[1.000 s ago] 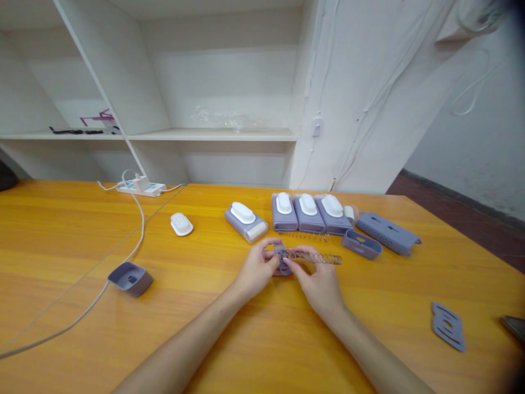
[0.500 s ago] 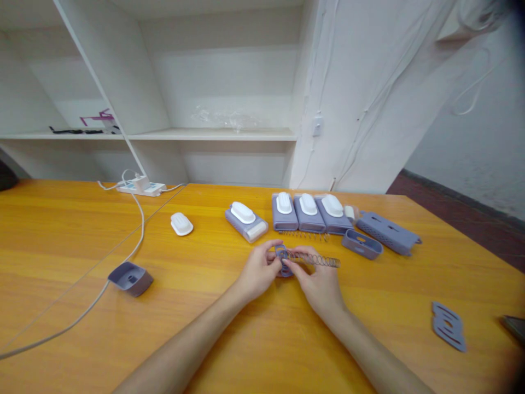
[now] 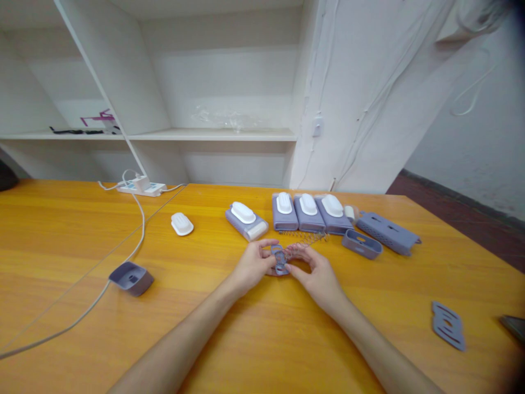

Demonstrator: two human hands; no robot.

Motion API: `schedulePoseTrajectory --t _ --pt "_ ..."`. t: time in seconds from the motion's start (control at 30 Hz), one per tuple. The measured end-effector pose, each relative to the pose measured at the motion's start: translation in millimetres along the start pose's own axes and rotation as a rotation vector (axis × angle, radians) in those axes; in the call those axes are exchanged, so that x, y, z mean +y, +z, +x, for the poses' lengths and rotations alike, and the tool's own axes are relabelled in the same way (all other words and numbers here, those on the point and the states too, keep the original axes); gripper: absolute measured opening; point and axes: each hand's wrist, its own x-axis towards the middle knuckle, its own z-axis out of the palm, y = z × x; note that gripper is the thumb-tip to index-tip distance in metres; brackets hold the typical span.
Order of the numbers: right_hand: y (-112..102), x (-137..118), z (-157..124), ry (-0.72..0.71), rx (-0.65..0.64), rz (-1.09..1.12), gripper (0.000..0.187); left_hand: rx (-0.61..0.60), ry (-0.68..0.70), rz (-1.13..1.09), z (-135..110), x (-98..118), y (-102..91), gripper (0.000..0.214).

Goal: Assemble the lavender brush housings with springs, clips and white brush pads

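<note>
My left hand (image 3: 255, 264) is closed on a small grey-purple slotted plate (image 3: 279, 259), holding it tilted up above the table. My right hand (image 3: 315, 272) has its thumb at the plate's right edge, with the fingers curled behind, closed on that edge. A thin metal coil spring (image 3: 304, 241) runs from the plate up to the right, over the right index finger. How the spring's near end sits in the plate is too small to make out. Beyond the hands, a grey-purple case with a white oval piece (image 3: 243, 213) lies on the table.
Three similar cases (image 3: 308, 214) stand in a row at the back. Right of them lie an oval frame (image 3: 361, 244) and a long housing (image 3: 388, 232). Another slotted plate (image 3: 448, 325) lies far right. On the left are a white oval piece (image 3: 181, 224), an open cup (image 3: 131, 279) and a cable (image 3: 143, 219).
The spring has swung from lying level toward the right to slanting up and away. The plate has shifted slightly left and turned, its slots now showing. Both hands stay on it.
</note>
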Motion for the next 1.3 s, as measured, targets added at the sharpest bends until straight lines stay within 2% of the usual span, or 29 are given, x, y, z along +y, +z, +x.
schedulePoseTrajectory --t 0.23,0.63,0.9,1.07,1.3 --pt "-1.9 -0.5 0.1 0.040 -0.002 -0.003 0.024 -0.043 -0.045 0.019 -4.7 3.5 1.6 0.055" --pt "-0.6 -3.3 -4.6 0.028 0.032 -0.102 0.022 -0.122 -0.116 0.027 -9.4 7.7 -2.3 0.058" --pt "-8.7 -8.3 -2.6 -0.050 -0.091 -0.229 0.019 -0.118 -0.115 0.079 -6.8 4.5 -4.4 0.055" --pt "-13.3 -9.6 -1.7 -0.060 -0.159 -0.190 0.020 -0.156 -0.127 0.117 -5.3 3.2 -6.3 0.055" --pt "-10.3 -8.3 -2.1 -0.052 -0.130 -0.254 0.018 -0.203 -0.161 0.124 -10.0 10.0 -3.8 0.059"
